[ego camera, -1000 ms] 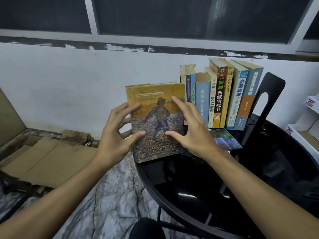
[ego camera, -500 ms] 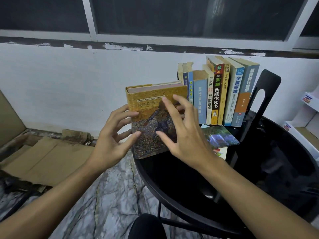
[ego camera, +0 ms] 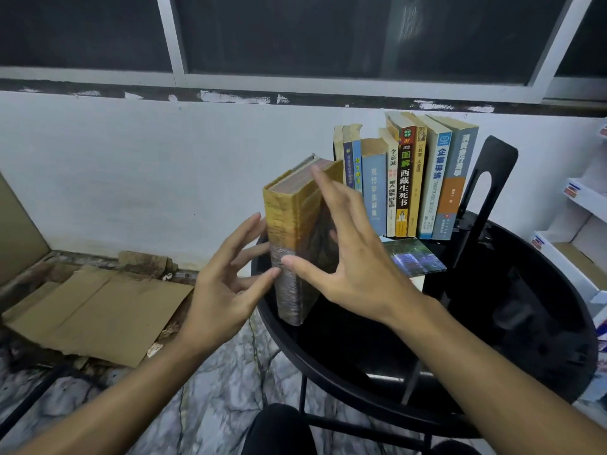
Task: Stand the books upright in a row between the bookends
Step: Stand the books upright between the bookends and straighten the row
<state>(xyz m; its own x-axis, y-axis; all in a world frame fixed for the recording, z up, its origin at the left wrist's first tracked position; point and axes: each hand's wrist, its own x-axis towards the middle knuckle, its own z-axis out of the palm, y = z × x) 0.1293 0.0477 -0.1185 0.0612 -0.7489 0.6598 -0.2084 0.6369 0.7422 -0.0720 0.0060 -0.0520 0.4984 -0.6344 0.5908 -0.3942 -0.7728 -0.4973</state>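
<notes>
Two flat hands steady the book (ego camera: 289, 224) upright at the 9 o'clock edge of the tabletop (ego camera: 361, 339). Left hand (ego camera: 223, 290) and right hand (ego camera: 358, 267) press it with straight fingers (an open grip, nothing curled), likely squaring it to join the row (ego camera: 407, 178) at 2 o'clock.

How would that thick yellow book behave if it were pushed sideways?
The yellow book looks thick and hardbound, so probably heavy and stiff. It stands on its narrow end near the rim of the black table, so a sideways push might tip it.
</notes>
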